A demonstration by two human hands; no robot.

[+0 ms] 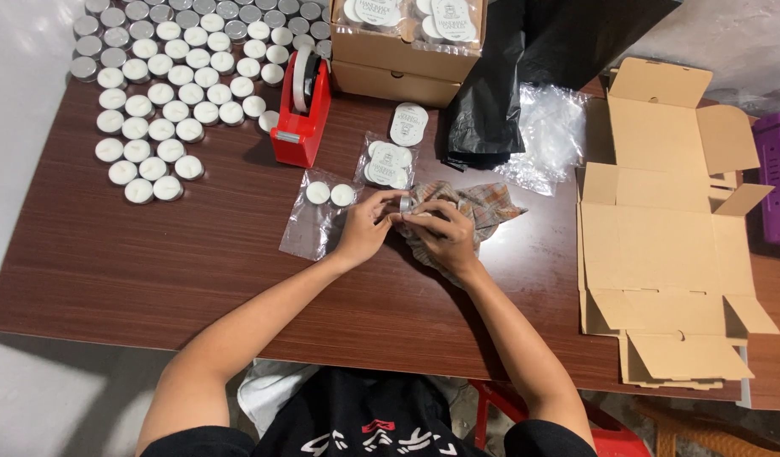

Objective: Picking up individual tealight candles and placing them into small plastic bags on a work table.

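Observation:
Both my hands meet at the middle of the brown table (153, 271). My left hand (366, 227) and my right hand (440, 233) pinch one small metal-cupped tealight candle (406, 203) between their fingertips. Under my right hand lies a plaid cloth (483, 207), bunched against the candle. Just left of my left hand lies a clear plastic bag (309, 216) with two white tealights (330, 194) inside.
Several rows of tealights (170, 85) fill the far left. A red tape dispenser (301, 110), filled clear packs (388, 162), stacked cardboard boxes (407, 59), a black bag (508, 85) and clear wrapping (546, 140) stand behind. Flat unfolded cartons (661, 245) lie at right beside a purple object (779, 178).

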